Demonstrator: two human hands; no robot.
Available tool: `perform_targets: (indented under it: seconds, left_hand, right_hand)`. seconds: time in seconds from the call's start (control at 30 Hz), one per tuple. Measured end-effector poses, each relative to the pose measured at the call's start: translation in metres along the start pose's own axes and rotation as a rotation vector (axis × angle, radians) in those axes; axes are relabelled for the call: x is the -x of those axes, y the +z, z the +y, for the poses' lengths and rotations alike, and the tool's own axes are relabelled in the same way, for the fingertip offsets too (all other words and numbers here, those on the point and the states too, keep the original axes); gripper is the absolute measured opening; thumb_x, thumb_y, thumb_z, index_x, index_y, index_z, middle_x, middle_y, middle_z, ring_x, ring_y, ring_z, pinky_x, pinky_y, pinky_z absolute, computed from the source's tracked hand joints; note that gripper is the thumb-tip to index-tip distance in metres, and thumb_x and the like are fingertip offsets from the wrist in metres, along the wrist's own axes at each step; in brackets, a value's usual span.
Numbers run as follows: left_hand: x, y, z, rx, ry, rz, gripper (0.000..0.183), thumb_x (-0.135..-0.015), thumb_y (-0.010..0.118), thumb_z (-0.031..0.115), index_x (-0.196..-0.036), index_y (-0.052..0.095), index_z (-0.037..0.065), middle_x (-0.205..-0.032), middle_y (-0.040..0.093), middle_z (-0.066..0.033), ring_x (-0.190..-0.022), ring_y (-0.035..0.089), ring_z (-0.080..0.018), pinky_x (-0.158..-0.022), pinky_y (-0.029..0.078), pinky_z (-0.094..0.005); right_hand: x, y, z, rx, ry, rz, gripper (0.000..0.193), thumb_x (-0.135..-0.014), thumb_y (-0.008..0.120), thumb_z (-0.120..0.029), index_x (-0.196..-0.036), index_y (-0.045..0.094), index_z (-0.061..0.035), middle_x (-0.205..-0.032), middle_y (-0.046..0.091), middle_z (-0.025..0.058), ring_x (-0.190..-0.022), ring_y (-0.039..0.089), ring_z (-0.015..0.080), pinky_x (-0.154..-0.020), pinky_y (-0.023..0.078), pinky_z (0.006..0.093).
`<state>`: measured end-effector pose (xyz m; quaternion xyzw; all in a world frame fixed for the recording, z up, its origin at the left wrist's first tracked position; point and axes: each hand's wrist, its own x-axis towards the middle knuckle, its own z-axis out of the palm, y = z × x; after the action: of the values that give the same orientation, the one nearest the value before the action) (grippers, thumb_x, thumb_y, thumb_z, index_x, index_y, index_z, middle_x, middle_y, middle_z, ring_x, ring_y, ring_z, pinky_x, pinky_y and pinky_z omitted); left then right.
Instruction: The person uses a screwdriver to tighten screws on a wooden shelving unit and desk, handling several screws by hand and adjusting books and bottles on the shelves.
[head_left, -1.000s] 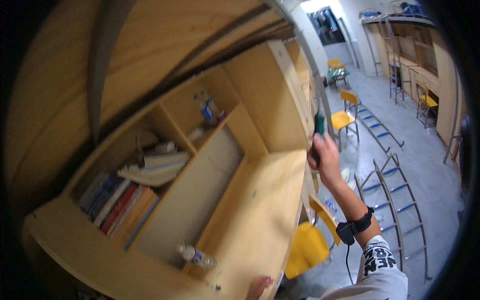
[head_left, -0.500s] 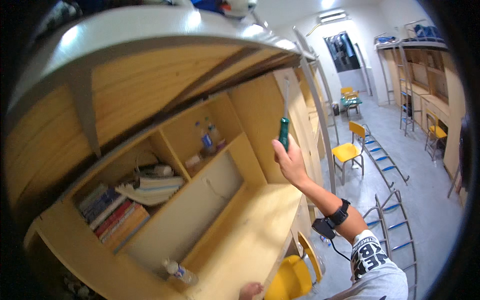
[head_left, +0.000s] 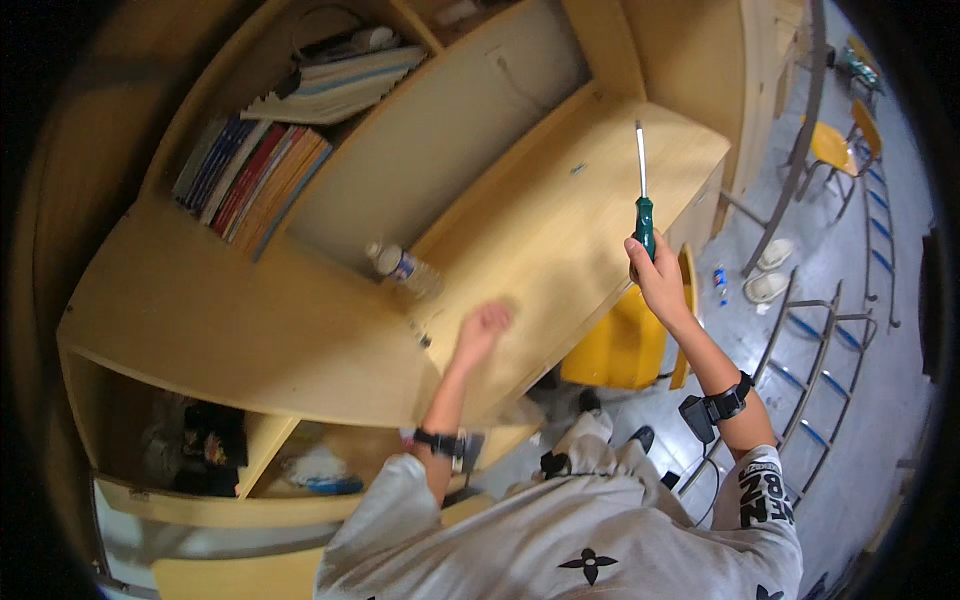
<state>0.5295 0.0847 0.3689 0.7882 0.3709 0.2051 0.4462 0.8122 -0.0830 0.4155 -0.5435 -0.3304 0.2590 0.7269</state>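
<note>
green-handled screwdriver (head_left: 644, 212) sits in the right hand's (head_left: 659, 282) closely curled fingers (head_left: 641, 257).

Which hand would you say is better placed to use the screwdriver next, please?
Probably the right hand: it grips the screwdriver by its green handle, with the shaft pointing forward. The left hand is apart from it, nearer the plastic bottle.

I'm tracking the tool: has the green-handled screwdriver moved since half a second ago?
Yes: the screwdriver has shifted downward in view, from across the upright panel to across the desktop.
</note>
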Motion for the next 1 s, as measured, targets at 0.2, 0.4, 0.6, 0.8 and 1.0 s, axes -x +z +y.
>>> perform_targets:
  seconds: [0.2,0.4,0.6,0.8,1.0]
  left_hand:
    - [-0.136,-0.095,0.088,-0.474,0.262,0.530,0.021,-0.082,0.061,0.018,-0.095,0.060,0.002,-0.088,0.065,-0.0145,-0.084,0.062,-0.0268,-0.077,0.048,-0.0366]
    - [-0.265,-0.181,0.179,-1.324,0.867,0.518,0.025,-0.075,0.063,0.009,-0.099,0.059,0.007,-0.096,0.061,-0.0120,-0.094,0.058,-0.0308,-0.078,0.046,-0.0415]
    - [-0.370,-0.163,0.231,-1.644,1.087,0.269,0.036,-0.075,0.064,0.008,-0.109,0.051,0.005,-0.094,0.057,-0.0100,-0.089,0.060,-0.0270,-0.072,0.051,-0.0385]
    - [-0.364,-0.152,0.267,-1.766,1.120,0.233,0.033,-0.077,0.065,0.012,-0.106,0.051,0.006,-0.096,0.057,-0.0091,-0.076,0.062,-0.0230,-0.055,0.052,-0.0330]
    - [-0.333,-0.138,0.288,-1.649,0.968,0.248,0.022,-0.078,0.068,0.017,-0.094,0.056,0.008,-0.079,0.058,-0.0059,-0.064,0.061,-0.0201,-0.052,0.048,-0.0307]
  right_hand:
    - [0.004,0.023,0.033,0.085,0.184,-0.319,0.028,-0.091,0.058,-0.029,-0.085,0.050,-0.0035,-0.058,0.047,0.0013,-0.051,0.045,0.0109,-0.048,0.037,0.0278]
    - [-0.007,0.068,0.095,0.300,0.028,-0.609,0.040,-0.088,0.058,-0.041,-0.088,0.053,-0.0007,-0.057,0.051,0.0168,-0.052,0.054,0.0318,-0.053,0.042,0.0408]
    - [-0.044,0.118,0.142,0.273,0.042,-0.534,0.044,-0.087,0.057,-0.044,-0.090,0.054,-0.0005,-0.057,0.052,0.0186,-0.054,0.056,0.0349,-0.054,0.043,0.0424]
    - [-0.079,0.109,0.116,0.147,0.045,-0.574,0.040,-0.084,0.060,-0.041,-0.086,0.054,-0.0020,-0.052,0.050,0.0173,-0.050,0.055,0.0354,-0.052,0.043,0.0433]
    - [-0.158,0.125,0.144,0.203,-0.188,-0.641,0.031,-0.077,0.063,-0.034,-0.087,0.058,-0.0048,-0.055,0.054,0.0184,-0.055,0.059,0.0365,-0.055,0.047,0.0451]
